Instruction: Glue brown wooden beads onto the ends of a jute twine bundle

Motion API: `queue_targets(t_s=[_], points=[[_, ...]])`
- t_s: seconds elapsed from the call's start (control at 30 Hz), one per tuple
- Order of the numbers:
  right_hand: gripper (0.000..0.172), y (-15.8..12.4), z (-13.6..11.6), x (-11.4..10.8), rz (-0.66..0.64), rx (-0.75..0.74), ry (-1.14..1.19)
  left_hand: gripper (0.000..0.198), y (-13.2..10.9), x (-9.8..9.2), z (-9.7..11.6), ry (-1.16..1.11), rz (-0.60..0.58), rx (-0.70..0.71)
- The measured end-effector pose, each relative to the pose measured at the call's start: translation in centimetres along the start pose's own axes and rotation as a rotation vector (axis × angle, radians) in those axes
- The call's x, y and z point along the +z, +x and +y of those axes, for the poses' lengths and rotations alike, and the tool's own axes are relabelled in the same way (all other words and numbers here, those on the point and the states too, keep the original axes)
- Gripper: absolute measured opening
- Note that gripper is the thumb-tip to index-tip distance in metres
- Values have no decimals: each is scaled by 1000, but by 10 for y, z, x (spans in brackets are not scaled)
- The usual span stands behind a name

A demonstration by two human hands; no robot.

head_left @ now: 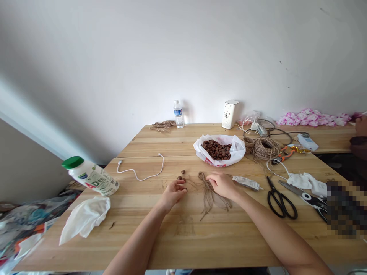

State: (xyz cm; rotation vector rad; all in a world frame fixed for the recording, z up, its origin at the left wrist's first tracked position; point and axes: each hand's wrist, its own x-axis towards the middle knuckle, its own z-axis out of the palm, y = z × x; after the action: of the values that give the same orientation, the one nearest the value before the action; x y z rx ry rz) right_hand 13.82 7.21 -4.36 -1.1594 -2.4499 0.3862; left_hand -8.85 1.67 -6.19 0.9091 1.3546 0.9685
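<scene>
The right hand (pixel 222 184) pinches a bunch of rough, stringy twine (pixel 207 194). Just past it, a crinkly white plastic bag (pixel 237 147) holds lots of round brown nuts (pixel 216 149). The left hand (pixel 172 194) is by a few loose nuts (pixel 183 172); I can't tell if its fingers squeeze one.

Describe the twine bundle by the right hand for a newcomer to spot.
On the wooden table, find the white plastic bag of small brown pieces. Just on its near side, the twine bundle lies against the right hand, loose ends splayed toward the near edge. A small loop at its top sets it apart from the wound twine roll beside the bag.
</scene>
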Motion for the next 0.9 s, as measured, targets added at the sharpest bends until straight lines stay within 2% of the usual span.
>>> queue_targets(t_s=[0.5,0.67,0.9], points=[[26,0,-1,-1,6,-9,7,60,1,0,-1,-5,27,-1],[26,0,-1,-1,2,-5,2,63,2,0,-3,-17,-6,4],[27,0,5,-3,49,124,-71,64,3,0,-6,-37,-86,2]])
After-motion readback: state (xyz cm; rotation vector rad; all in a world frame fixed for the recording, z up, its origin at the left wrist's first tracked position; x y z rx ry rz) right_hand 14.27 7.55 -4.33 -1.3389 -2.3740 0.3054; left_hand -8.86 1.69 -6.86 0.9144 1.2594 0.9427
